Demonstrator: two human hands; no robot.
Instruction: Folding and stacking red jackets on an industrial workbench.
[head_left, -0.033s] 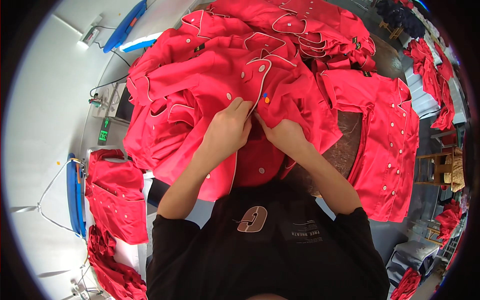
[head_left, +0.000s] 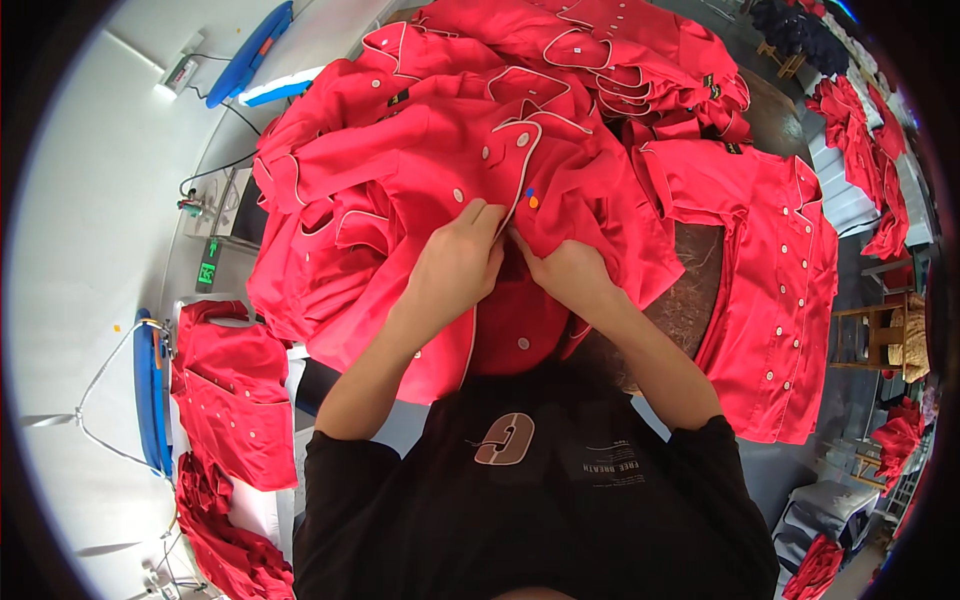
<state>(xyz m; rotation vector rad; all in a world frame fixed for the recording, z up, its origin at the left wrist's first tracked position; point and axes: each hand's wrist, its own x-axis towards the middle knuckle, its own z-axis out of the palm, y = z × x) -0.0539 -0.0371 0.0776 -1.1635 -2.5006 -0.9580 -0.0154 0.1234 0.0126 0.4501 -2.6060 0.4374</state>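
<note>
The left grip (head_left: 458,262), a bare hand, has its fingertips together, pinching the white-piped front edge (head_left: 520,182) of a bright red cloth jacket with round pale buttons (head_left: 420,150). The right grip (head_left: 572,275), also bare, meets the same jacket just beside it; folds hide its fingertips, so I cannot tell whether they are closed. The jacket lies at the centre of the frame, over a rumpled heap of similar red jackets (head_left: 640,45) that spreads to the upper centre.

Nothing has visibly changed just now: the left pinch and the right hand's place in the folds hold, so the work in hand seems to stand at the same point, at the front edge. Against the earlier frame I find no clear difference; the small blue and yellow marks (head_left: 532,198) sit right of the piping in both. A flat red jacket with a button row (head_left: 750,280) also stays at right of centre, beside the scuffed brown surface (head_left: 698,260).
</note>
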